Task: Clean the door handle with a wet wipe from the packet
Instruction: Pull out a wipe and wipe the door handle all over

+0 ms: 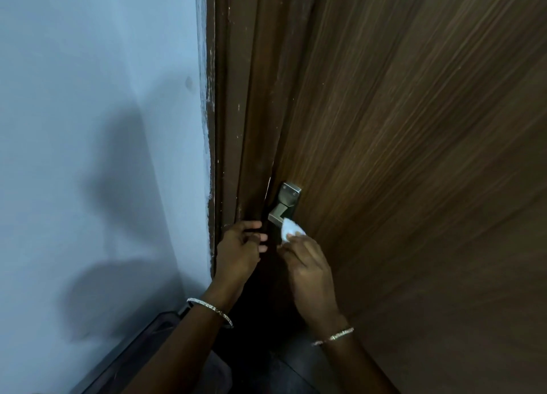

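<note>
A silver metal door handle point(285, 204) on its backplate is fixed to the brown wooden door point(414, 157), near the door's left edge. My right hand point(307, 269) holds a folded white wet wipe point(290, 229) pressed against the lower part of the handle. My left hand point(239, 248) rests at the door's edge beside the frame, fingers curled toward the gap just left of the handle. The wet wipe packet is not in view.
A dark brown door frame point(231, 112) runs vertically left of the door. A pale blue wall point(97, 127) fills the left side, with my shadow on it. Dark floor point(296, 364) lies below my arms.
</note>
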Motion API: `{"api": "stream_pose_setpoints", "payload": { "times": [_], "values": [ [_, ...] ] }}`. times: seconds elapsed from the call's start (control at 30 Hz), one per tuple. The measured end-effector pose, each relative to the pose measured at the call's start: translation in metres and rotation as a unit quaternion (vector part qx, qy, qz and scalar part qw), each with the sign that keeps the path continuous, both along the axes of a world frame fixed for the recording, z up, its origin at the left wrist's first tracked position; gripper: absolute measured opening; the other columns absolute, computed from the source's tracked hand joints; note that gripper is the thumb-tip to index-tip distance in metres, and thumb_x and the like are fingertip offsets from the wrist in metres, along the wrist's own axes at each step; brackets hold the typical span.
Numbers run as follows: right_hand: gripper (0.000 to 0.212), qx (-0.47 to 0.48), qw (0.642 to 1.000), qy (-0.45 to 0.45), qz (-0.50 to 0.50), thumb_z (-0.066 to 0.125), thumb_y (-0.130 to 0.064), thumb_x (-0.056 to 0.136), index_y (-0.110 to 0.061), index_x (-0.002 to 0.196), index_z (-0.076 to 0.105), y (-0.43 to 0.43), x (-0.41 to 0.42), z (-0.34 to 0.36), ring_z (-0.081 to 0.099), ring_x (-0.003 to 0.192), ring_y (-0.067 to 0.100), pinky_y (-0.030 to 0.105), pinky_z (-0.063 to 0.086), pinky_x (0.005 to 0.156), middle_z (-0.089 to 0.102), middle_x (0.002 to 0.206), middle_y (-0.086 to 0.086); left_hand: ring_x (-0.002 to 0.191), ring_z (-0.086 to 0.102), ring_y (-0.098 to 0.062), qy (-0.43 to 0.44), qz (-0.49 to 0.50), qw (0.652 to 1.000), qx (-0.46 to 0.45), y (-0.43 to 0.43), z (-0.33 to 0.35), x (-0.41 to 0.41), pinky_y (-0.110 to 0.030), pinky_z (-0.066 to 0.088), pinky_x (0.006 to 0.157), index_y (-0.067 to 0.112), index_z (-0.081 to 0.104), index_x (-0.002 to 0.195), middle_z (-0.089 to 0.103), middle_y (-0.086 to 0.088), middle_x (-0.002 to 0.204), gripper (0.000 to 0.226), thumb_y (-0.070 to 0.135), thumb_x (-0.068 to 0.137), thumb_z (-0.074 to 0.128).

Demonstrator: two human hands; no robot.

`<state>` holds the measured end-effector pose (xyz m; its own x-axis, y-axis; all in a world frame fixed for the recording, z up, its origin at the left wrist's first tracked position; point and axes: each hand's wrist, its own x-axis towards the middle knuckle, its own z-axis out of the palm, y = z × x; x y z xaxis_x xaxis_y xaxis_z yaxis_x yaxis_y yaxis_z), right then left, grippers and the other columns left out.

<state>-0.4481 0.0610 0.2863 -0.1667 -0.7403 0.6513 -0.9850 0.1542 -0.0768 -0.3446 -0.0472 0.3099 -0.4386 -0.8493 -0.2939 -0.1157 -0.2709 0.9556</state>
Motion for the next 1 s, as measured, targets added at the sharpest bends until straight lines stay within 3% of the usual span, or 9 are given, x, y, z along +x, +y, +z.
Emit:
{"api": "stream_pose_setpoints", "payload": {
  "times": [0.17, 0.2, 0.27, 0.37, 0.5, 0.6, 0.67, 0.8, 1.0],
  "values": [
    [0.019, -0.104, 0.933, -0.335, -0.079, 0.069, -0.012, 0.088, -0.029, 0.096, 0.075, 0.028, 0.020, -0.026, 0.067, 0.093, 0.000, 0.015, 0.050, 0.084, 0.072, 0.097, -0.014, 0.080, 0.073, -0.010, 0.003, 0.004, 1.000, -0.017, -0.005, 0.000, 0.002, -0.029, 0.056, 0.072, 0.026, 0.066, 0.110, 0.076, 0.004, 0.094, 0.021, 0.016, 0.096, 0.055],
    [0.018, -0.142, 0.865, -0.469, -0.113, 0.072, -0.010, 0.086, -0.028, 0.093, 0.074, 0.022, 0.022, -0.030, 0.071, 0.090, 0.005, 0.019, 0.054, 0.081, 0.074, 0.094, -0.011, 0.079, 0.074, -0.010, 0.007, 0.003, 1.000, -0.018, -0.004, 0.001, 0.001, -0.028, 0.056, 0.071, 0.026, 0.066, 0.109, 0.076, 0.003, 0.093, 0.020, 0.015, 0.095, 0.056],
    [0.021, -0.193, 0.635, -0.734, -0.144, 0.070, 0.002, 0.085, -0.017, 0.095, 0.074, -0.001, 0.016, -0.035, 0.073, 0.093, 0.024, 0.030, 0.058, 0.077, 0.076, 0.099, 0.008, 0.076, 0.074, -0.010, 0.013, 0.002, 1.000, -0.022, -0.002, 0.003, 0.001, -0.026, 0.055, 0.068, 0.024, 0.067, 0.108, 0.076, 0.002, 0.090, 0.021, 0.013, 0.095, 0.056],
    [0.025, -0.173, 0.355, -0.914, -0.091, 0.053, 0.009, 0.094, -0.001, 0.114, 0.064, -0.044, -0.003, -0.032, 0.065, 0.102, 0.022, 0.024, 0.057, 0.072, 0.070, 0.109, 0.015, 0.070, 0.073, -0.007, 0.024, 0.002, 0.999, -0.023, 0.000, 0.003, 0.000, -0.022, 0.054, 0.063, 0.021, 0.067, 0.106, 0.076, 0.002, 0.085, 0.021, 0.009, 0.093, 0.055],
    [0.019, -0.234, 0.141, -0.959, -0.080, 0.042, 0.007, 0.100, 0.005, 0.099, 0.061, -0.084, -0.016, -0.018, 0.050, 0.133, 0.020, 0.033, 0.045, 0.107, 0.067, 0.112, 0.015, 0.069, 0.072, -0.006, 0.027, 0.003, 0.999, -0.018, 0.001, 0.003, 0.003, -0.024, 0.055, 0.064, 0.024, 0.067, 0.103, 0.076, 0.004, 0.080, 0.020, 0.010, 0.094, 0.055],
    [0.036, -0.264, 0.043, -0.962, -0.051, 0.035, 0.002, 0.103, 0.003, 0.134, 0.053, -0.087, -0.017, -0.011, 0.046, 0.138, 0.025, 0.040, 0.034, 0.116, 0.051, 0.147, 0.013, 0.074, 0.073, -0.010, 0.026, 0.001, 1.000, -0.013, -0.002, 0.005, 0.003, -0.026, 0.054, 0.065, 0.023, 0.068, 0.104, 0.076, 0.003, 0.085, 0.020, 0.011, 0.094, 0.055],
    [0.036, -0.284, 0.019, -0.958, -0.027, 0.042, 0.002, 0.100, 0.002, 0.135, 0.051, -0.081, -0.015, -0.010, 0.052, 0.132, 0.029, 0.041, 0.042, 0.109, 0.058, 0.137, 0.017, 0.071, 0.073, -0.008, 0.029, 0.004, 0.999, -0.012, -0.004, 0.005, 0.004, -0.023, 0.054, 0.062, 0.023, 0.067, 0.103, 0.076, 0.004, 0.083, 0.019, 0.011, 0.095, 0.054],
    [0.017, -0.296, 0.062, -0.953, -0.021, 0.048, 0.007, 0.096, 0.009, 0.108, 0.059, -0.067, -0.014, -0.009, 0.065, 0.104, 0.034, 0.041, 0.050, 0.092, 0.070, 0.092, 0.026, 0.069, 0.072, -0.006, 0.034, 0.004, 0.999, -0.002, -0.008, 0.006, 0.005, -0.023, 0.053, 0.063, 0.021, 0.066, 0.105, 0.076, 0.003, 0.081, 0.018, 0.011, 0.096, 0.053],
    [0.018, -0.314, 0.176, -0.932, -0.030, 0.051, 0.004, 0.096, 0.003, 0.110, 0.062, -0.049, -0.017, -0.009, 0.065, 0.098, 0.027, 0.038, 0.057, 0.088, 0.068, 0.102, 0.019, 0.082, 0.073, -0.015, 0.027, -0.014, 0.999, 0.015, -0.010, 0.004, 0.002, -0.026, 0.053, 0.067, 0.020, 0.066, 0.110, 0.076, -0.001, 0.090, 0.020, 0.012, 0.097, 0.053]
  ]
}}
